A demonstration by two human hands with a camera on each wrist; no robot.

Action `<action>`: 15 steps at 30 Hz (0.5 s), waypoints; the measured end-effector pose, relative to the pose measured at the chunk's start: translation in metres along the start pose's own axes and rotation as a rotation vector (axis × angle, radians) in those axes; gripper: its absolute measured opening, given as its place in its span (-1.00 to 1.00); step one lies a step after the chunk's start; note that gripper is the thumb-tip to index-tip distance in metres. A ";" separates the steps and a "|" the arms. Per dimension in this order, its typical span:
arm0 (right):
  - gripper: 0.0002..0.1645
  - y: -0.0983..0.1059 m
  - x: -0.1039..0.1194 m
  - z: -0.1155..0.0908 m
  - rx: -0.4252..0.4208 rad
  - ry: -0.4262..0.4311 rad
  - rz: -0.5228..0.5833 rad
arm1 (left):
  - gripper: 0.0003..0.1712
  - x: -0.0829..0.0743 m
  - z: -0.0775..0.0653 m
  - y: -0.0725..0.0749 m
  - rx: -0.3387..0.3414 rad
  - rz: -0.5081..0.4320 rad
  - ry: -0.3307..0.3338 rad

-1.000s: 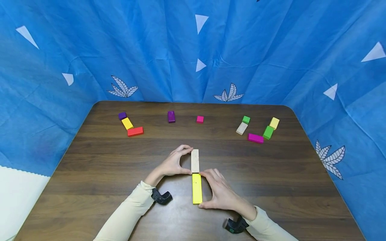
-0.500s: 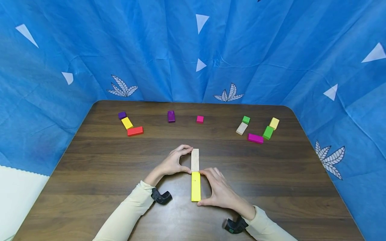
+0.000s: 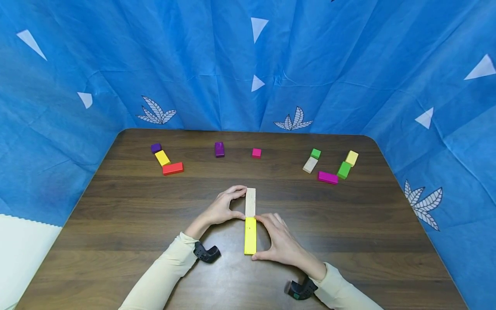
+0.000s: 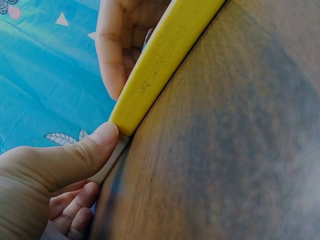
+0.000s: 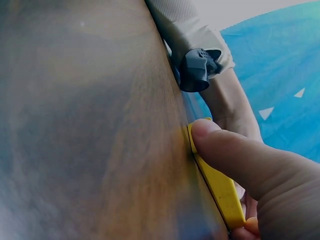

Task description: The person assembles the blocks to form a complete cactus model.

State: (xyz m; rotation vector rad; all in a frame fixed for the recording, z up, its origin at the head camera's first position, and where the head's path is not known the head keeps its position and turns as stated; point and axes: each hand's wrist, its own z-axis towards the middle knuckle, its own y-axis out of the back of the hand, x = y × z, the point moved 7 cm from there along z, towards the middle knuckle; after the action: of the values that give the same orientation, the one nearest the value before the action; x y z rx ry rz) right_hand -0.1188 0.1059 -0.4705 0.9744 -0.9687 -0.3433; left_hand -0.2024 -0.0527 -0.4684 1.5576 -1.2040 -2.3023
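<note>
coloured blocks (image 3: pixel 172 168) lie beyond on the wood-grained table (image 3: pixel 116 215); thumbs spread wide, the left hand (image 3: pixel 220 209) grips a pale oblong block (image 3: pixel 250 202), the right hand (image 3: pixel 282 243) a dark-specked yellow block (image 3: pixel 250 236).

In one line at the middle of the desk (image 3: pixel 116 206): front block (image 3: pixel 250 236), with rear block (image 3: pixel 250 202) straight behind, end to end. At the rear block's left, left hand (image 3: pixel 221 208); at the front block's right, right hand (image 3: pixel 282 242). Beyond, from left to right toward the far edge: trio of blocks (image 3: pixel 162 158), lone block (image 3: pixel 219 149), second lone block (image 3: pixel 256 153), pair of blocks (image 3: pixel 310 165), second trio of blocks (image 3: pixel 343 170). Behind the desk and along both sides, cloth (image 3: pixel 209 56).
</note>
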 end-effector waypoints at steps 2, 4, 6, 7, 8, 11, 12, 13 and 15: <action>0.20 0.000 0.000 0.000 -0.002 0.002 0.000 | -0.09 0.000 0.000 0.000 -0.004 0.001 -0.006; 0.20 0.000 0.000 0.000 0.001 0.000 -0.002 | -0.09 0.000 0.000 0.000 -0.006 0.000 -0.009; 0.21 0.000 0.001 0.000 -0.004 0.005 -0.008 | -0.09 0.001 0.001 0.000 -0.007 -0.003 -0.010; 0.21 0.001 0.001 0.000 -0.006 0.008 -0.011 | -0.09 0.001 0.001 0.000 -0.006 -0.005 -0.010; 0.22 0.001 0.001 0.000 -0.005 0.008 -0.013 | -0.09 0.001 0.001 0.000 -0.006 -0.006 -0.009; 0.22 0.000 0.000 0.000 -0.004 0.005 -0.014 | -0.09 0.001 0.001 0.000 -0.005 -0.007 -0.010; 0.22 0.000 0.000 0.000 -0.005 0.004 -0.014 | -0.09 0.002 0.001 0.000 -0.005 -0.008 -0.011; 0.23 0.000 0.000 0.000 -0.005 0.004 -0.014 | -0.09 0.001 0.001 0.000 -0.004 -0.008 -0.012; 0.23 0.001 0.000 0.000 -0.008 0.003 -0.013 | -0.10 0.002 0.001 -0.001 -0.003 -0.006 -0.014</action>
State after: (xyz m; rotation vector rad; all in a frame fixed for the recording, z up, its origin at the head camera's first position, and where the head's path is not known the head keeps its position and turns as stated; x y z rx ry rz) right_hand -0.1189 0.1062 -0.4700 0.9744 -0.9580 -0.3565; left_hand -0.2040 -0.0526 -0.4700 1.5494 -1.2000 -2.3214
